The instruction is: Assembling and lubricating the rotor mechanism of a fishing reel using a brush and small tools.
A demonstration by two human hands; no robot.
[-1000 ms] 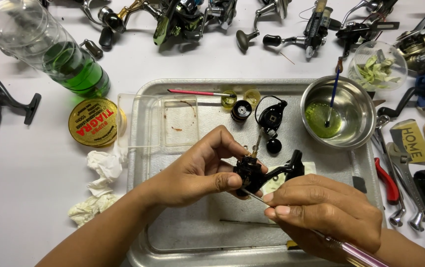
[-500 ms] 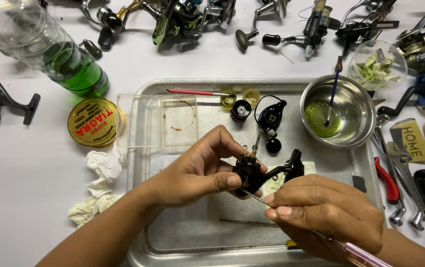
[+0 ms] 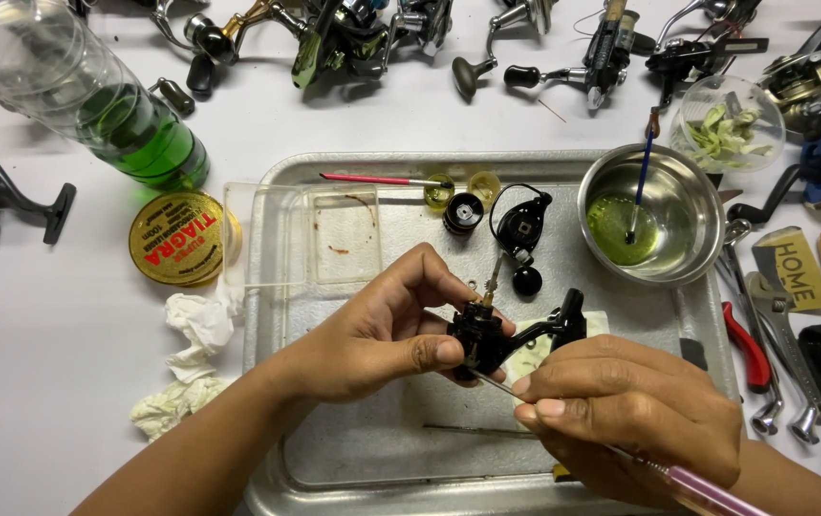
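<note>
A metal tray (image 3: 277, 287) fills the middle of the white table (image 3: 47, 382), and the work happens over its centre. At the tray's upper right stands a steel bowl (image 3: 692, 225) of yellow-green liquid with a blue brush (image 3: 642, 172) leaning in it. A green bottle (image 3: 95, 105) lies tilted at the upper left, with a round gold tin (image 3: 176, 239) below it and crumpled tissue (image 3: 191, 354) just off the tray's left edge. Fishing reels (image 3: 353, 38) line the top edge.

The left hand (image 3: 372, 334) pinches the black reel body (image 3: 482, 334) between thumb and fingers, holding it above the tray floor. The body's long axis runs roughly left to right, rising a little toward the right, where its arm (image 3: 563, 320) ends pointing up and right; a thin shaft (image 3: 493, 279) sticks up from its top. The right hand (image 3: 630, 411) is closed on a pink-handled tool (image 3: 697, 487), whose thin metal tip points up and left and meets the underside of the body. Behind them on the tray lie a black side cover (image 3: 522, 226), a small spool (image 3: 463, 212) and a red-handled brush (image 3: 372, 180).

Against the earlier frames, both hands, the body and the tool keep the same places and angles; no shift is visible.
</note>
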